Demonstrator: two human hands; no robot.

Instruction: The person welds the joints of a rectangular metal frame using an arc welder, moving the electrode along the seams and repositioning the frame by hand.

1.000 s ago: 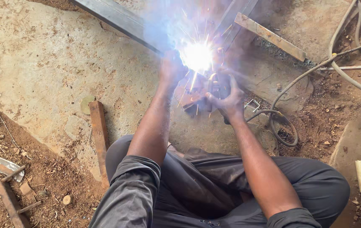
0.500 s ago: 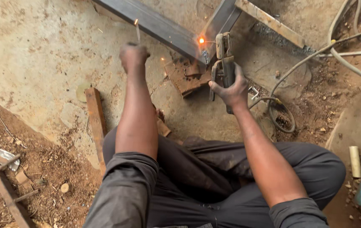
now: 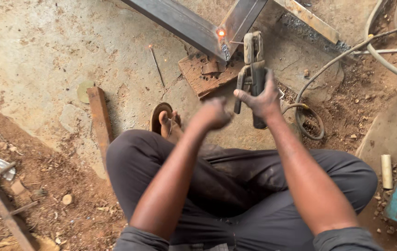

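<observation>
Head cam, looking straight down at someone squatting on a dirty concrete floor [image 3: 45,56].

The electrode holder [image 3: 253,69] sits in the right hand [image 3: 263,100], upright-ish, its jaws at the top and empty as far as I can see. The top of it ends just beside the spot where two steel beams meet: a long dark beam [image 3: 180,23] running diagonally, and a second beam [image 3: 242,16] coming down into it. There's a small glowing weld spot [image 3: 221,33] right at that joint, just left of the holder's tip. A cable [image 3: 310,111] loops off to the right of the hand, over the dirt.

Under the joint is a scrap of wood block [image 3: 205,74], charred and pitted, between the beams and the hands. A spent rod [image 3: 156,65] lies loose on the concrete left of it, well apart from both hands, with a few sparks around. Further left is a wood strip [image 3: 100,116] and a sandalled foot [image 3: 163,121] poking out just below the left hand.

Right hand: wrapped tight around the holder's grip, thumb sticking out to the left. Left hand [image 3: 214,114]: blurry, curled into a loose fist just beside the right one, and I can't tell if there's anything in it. It's not touching the holder.
</observation>
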